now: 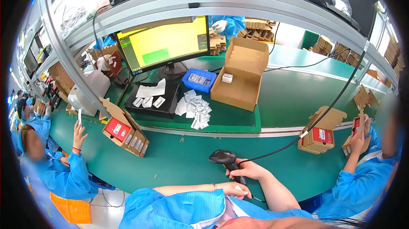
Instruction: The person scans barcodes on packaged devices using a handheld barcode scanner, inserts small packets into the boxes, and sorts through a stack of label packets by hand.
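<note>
My right hand (251,169) is wrapped round the grip of a black handheld barcode scanner (223,157), whose head points left over the green bench. Just below it, close to my body, my left hand (235,190) has its fingers curled in. Something small and pale shows at those fingers, too small to name. A short piece of cable shows beneath the scanner's grip, by my left hand. Farther up the bench lies a loose pile of white printed labels (198,110), beside a blue plastic tray (199,80) holding small packets.
An open cardboard box (237,89) with a small white item inside stands beyond the labels. A monitor (164,46) and a black box (153,99) are at the left. Cartons with red boxes (118,129) flank the bench. Co-workers in blue (68,175) sit both sides. A black cable (330,105) hangs across the right.
</note>
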A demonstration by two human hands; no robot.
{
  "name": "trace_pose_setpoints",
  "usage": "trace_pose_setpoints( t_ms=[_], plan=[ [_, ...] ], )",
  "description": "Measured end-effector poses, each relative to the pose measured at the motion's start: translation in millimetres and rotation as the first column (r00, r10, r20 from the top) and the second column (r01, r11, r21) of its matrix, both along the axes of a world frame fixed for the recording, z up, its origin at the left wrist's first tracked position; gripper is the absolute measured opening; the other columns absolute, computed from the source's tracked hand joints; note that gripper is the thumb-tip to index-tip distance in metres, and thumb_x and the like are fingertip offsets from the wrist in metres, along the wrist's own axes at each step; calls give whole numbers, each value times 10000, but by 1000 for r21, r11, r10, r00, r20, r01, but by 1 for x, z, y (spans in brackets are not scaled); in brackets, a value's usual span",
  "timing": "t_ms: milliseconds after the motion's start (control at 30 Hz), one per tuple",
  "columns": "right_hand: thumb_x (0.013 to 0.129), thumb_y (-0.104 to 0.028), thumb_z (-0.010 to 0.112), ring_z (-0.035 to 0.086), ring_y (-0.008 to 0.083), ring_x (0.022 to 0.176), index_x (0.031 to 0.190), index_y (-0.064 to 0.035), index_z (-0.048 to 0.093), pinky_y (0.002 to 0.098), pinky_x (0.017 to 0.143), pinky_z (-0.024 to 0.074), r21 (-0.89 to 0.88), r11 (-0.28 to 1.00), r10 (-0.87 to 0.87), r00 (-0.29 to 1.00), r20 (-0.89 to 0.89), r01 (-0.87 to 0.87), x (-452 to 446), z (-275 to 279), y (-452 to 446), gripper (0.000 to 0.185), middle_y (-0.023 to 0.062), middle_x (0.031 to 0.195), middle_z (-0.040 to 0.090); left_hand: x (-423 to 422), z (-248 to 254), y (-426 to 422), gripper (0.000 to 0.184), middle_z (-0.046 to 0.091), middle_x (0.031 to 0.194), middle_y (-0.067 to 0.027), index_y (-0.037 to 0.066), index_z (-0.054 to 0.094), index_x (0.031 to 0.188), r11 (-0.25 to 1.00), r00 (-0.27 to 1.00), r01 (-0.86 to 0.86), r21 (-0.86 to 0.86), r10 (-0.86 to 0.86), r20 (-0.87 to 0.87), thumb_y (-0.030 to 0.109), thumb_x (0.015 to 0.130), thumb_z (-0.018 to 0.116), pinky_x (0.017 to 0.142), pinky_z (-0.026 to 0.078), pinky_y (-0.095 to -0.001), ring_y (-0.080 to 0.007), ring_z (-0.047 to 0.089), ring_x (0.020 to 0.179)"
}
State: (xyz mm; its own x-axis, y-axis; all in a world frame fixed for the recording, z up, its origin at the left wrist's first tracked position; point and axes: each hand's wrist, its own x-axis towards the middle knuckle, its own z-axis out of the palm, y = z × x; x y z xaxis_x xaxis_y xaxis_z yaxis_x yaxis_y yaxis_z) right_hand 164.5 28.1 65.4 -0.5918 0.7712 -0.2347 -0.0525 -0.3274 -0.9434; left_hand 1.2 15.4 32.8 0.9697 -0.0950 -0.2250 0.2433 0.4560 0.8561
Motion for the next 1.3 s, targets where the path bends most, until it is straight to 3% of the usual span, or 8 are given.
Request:
trace_pose_setpoints(
  t_ms=[200, 267, 500, 767, 1100, 1167, 1233, 1300],
  plan=[
    [837, -76, 658, 613, 161, 852, 1141, 18, 524, 286, 788, 513, -24, 1000, -4, 1000, 9, 4, 1, -2, -1, 345, 101, 986, 626, -3, 6, 2, 364, 497, 822, 48, 97, 586, 1144, 999, 1000, -16, -45, 16, -2, 387, 929, 536, 699, 359, -185, -33, 458, 790],
    [836, -80, 661, 611, 161, 857, 1144, 19, 522, 287, 789, 513, -29, 1000, -2, 999, 38, 4, 1, -5, -1, 352, 101, 990, 625, -6, 16, 5, 395, 578, 1078, 30, 87, 603, 1138, 994, 993, -5, -105, -8, -122, 401, 900, 570, 886, 368, -242, -80, 468, 994],
    [838, -93, 663, 611, 158, 846, 1148, 19, 519, 290, 786, 511, -13, 1000, 0, 1000, 22, 1, 1, -5, -1, 360, 92, 966, 629, -4, 8, 1, 388, 573, 1096, 29, 92, 607, 1133, 998, 996, -1, -69, -5, -94, 399, 901, 564, 910, 353, -249, -85, 459, 1017],
    [847, -94, 649, 612, 154, 843, 1122, 18, 527, 287, 780, 513, 0, 1000, 0, 999, 51, 0, 0, 2, -1, 321, 88, 965, 629, -5, 10, -3, 367, 496, 775, 33, 79, 618, 1096, 999, 997, -48, -19, 47, -58, 391, 916, 549, 660, 351, -194, -41, 456, 747],
    [860, -131, 641, 604, 141, 818, 1112, 2, 520, 279, 768, 503, 14, 1000, 13, 997, 75, -14, -1, 6, -3, 310, 79, 950, 623, -11, 14, -9, 343, 476, 623, 47, 41, 587, 1143, 983, 996, -81, 163, 76, 37, 314, 956, 496, 507, 309, -202, -23, 412, 564],
    [864, -158, 635, 608, 147, 819, 1103, 5, 518, 284, 779, 499, 13, 1000, 7, 999, 47, -7, -1, 3, -4, 311, 83, 957, 625, -26, 37, -2, 319, 506, 621, 27, 37, 593, 1138, 970, 990, -110, 217, 125, -59, 278, 961, 481, 477, 321, -212, -32, 433, 540],
    [871, -188, 629, 610, 151, 822, 1106, 9, 510, 288, 788, 497, 26, 1000, 5, 997, 76, -7, -1, 6, -5, 329, 90, 966, 627, -61, 65, 0, 267, 542, 625, -21, 6, 603, 1105, 897, 900, -432, 91, 435, -20, 177, 920, 515, 439, 335, -228, -76, 453, 497],
    [874, -199, 625, 611, 152, 823, 1106, 23, 500, 289, 789, 498, 15, 1000, 11, 999, 39, -12, 1, -1, -4, 345, 99, 969, 628, -115, 53, 15, 261, 531, 646, -26, 31, 582, 1073, 704, 640, -625, -337, 709, 295, 227, 905, 543, 417, 316, -247, -99, 439, 505]
  ],
)
